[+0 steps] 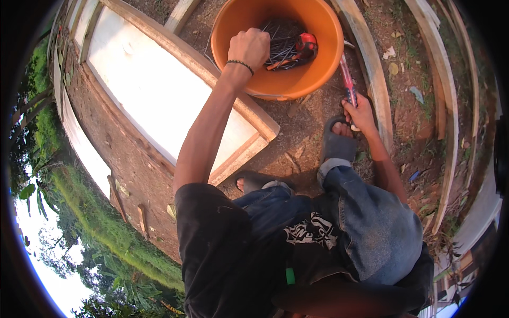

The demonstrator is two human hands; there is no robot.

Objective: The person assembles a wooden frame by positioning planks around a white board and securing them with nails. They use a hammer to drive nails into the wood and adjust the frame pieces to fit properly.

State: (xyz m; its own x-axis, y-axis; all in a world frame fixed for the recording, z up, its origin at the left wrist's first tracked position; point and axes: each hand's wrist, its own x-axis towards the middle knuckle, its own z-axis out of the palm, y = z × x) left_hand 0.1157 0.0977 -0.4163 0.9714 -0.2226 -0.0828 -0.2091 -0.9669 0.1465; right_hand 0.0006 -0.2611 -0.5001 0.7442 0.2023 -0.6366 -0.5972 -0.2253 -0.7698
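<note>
Over the left part of an orange bucket (328,37), my left hand (248,49) is closed in a fist, its back turned up; what the fingers hold, if anything, is hidden. Inside the bucket lies a heap of long nails (283,45). A red and black tape measure (306,45) rests on the nails at their right side. My right hand (359,112) grips the lower handle of a hammer (347,77), red with dark bands, low beside the bucket. Its head end is hard to make out against the bucket and timber.
A white panel (154,79) framed with timber lies left of the bucket, its corner near my feet. Long wooden beams (374,63) run along the ground at the right. My sandalled right foot (339,139) stands next to the hammer. Scraps and leaves dot the soil.
</note>
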